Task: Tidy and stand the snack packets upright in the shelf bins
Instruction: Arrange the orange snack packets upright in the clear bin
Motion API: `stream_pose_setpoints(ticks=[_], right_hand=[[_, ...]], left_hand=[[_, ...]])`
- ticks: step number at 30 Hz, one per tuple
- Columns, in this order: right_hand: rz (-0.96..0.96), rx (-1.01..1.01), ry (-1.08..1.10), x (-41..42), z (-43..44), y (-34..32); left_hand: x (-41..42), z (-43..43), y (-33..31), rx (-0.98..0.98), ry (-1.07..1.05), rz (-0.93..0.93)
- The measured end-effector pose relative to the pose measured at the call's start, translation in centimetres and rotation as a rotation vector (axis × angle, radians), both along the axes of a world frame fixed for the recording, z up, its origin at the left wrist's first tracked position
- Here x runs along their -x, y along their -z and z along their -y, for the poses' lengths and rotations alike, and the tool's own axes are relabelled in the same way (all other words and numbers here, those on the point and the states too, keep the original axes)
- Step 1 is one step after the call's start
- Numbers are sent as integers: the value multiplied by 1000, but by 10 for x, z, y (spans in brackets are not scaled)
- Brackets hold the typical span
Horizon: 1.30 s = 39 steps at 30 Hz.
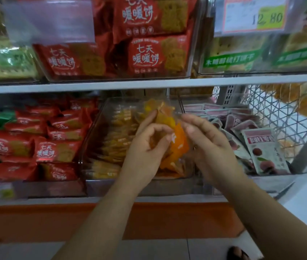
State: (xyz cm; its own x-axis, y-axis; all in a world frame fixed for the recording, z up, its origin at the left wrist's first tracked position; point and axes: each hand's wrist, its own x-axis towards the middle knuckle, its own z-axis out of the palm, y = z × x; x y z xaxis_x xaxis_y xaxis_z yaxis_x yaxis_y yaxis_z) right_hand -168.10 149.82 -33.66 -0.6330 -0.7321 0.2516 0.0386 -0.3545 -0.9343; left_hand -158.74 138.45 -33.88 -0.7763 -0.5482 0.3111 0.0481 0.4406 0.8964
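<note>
Head view: both hands, left and right, pinch orange packets beneath a "12.80" tag.

Both hands meet over the clear middle bin: the left hand pinches the orange packets in its grip, the right hand steadies them. Red packets lie left of the grip, pink packets right.

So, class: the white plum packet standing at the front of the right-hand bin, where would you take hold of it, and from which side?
Pinch the plum packet by its flat top edge, coming from above and the front. It stands nearly upright, leaning slightly, with its top edge free, while neighbouring packets crowd its left side and the bin front hides its base.
</note>
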Motion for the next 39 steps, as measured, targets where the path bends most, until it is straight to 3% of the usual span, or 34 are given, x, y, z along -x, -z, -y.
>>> stream_pose_setpoints(ticks=[5,7,10,15,20,23,25,30,33,36,39], right_hand=[[-126,-65,52,-2,3,6],[-123,-70,93,-4,2,4],[-42,-31,153,-6,1,4],[56,-28,374,-7,9,7],[95,-22,284,-6,20,7],[140,-42,17,-2,21,9],[66,-77,-91,1,17,10],[-55,-88,209,19,2,12],[50,12,255,30,-7,9],[120,99,24,30,-9,3],[96,37,-166,23,0,3]], left_hand=[[1,-1,3,1,-121,-5],[-2,-1,3,-39,-251,25],[-7,0,3,-155,-406,-84],[-4,3,7,-633,-289,-365],[-3,7,8,-969,-261,-551],[-5,16,7,-913,-311,-600],[-8,23,4,-880,-323,-614],[-27,52,-2,-902,-358,-563],[-37,66,-6,-973,-375,-512],[-37,61,-5,-962,-236,-386],[-33,42,-8,-844,-84,-203]])
